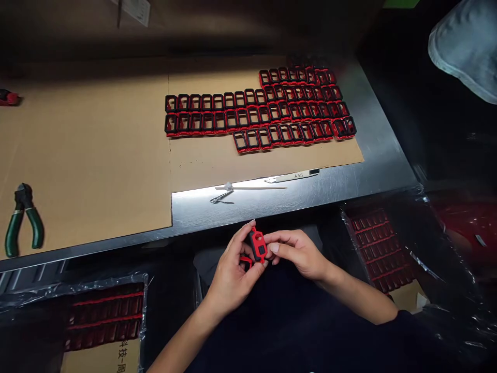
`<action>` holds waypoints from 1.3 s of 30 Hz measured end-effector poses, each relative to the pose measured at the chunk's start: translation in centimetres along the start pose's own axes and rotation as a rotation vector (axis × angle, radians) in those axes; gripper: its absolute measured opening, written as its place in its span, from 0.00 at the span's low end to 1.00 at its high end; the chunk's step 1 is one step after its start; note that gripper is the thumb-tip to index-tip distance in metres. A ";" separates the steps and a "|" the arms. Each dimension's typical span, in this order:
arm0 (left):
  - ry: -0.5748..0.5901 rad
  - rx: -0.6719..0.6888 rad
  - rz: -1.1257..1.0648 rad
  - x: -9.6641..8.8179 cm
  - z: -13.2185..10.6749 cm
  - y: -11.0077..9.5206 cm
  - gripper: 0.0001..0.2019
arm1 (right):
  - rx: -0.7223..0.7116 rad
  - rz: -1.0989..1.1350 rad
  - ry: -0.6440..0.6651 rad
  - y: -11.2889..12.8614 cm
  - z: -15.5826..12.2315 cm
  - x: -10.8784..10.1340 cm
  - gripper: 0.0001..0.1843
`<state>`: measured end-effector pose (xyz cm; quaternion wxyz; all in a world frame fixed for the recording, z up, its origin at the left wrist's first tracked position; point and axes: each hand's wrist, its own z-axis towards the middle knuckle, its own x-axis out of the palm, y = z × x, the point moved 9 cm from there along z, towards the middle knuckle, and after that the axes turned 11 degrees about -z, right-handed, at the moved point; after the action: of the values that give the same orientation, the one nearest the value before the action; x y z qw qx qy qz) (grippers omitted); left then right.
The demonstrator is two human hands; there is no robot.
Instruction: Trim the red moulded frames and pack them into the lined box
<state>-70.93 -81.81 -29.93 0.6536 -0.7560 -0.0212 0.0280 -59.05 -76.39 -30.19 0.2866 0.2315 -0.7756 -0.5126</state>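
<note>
Just off the table's front edge, my left hand [235, 269] is closed around a small red-and-black plastic housing [258, 244], its red face with a round hole and a dark square turned up. A second red-framed piece [245, 261] shows under the left fingers, partly hidden. My right hand [297, 253] pinches at the right edge of the housing with thumb and fingers; the fingertips partly cover the contact. Rows of similar red-and-black housings [253, 115] stand on the cardboard sheet [116, 155] beyond my hands.
A craft knife [297, 176], a thin stick [256, 188] and small metal tweezers [221, 196] lie along the metal table edge [341, 181]. Green-handled cutters [24, 220] rest at left. Plastic-lined boxes with more housings stand below, left [104, 318] and right [375, 248]. A grey sleeve [466, 46] shows top right.
</note>
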 end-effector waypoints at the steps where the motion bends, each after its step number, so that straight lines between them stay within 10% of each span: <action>1: 0.003 0.009 0.010 0.0 0.0 0.0 0.33 | 0.004 -0.006 -0.004 0.0 0.0 0.0 0.14; 16: 0.077 -0.018 -0.046 0.7 -0.3 0.0 0.35 | 0.033 0.004 -0.025 -0.2 0.3 -0.2 0.16; 39: 0.119 0.347 0.221 0.5 -0.4 -3.1 0.45 | 0.038 0.236 0.029 -2.3 1.4 -0.5 0.21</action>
<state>-70.42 -81.71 -26.80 0.7670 -0.6302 0.1057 0.0580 -59.46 -75.96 -32.92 0.3519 0.1513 -0.8026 -0.4572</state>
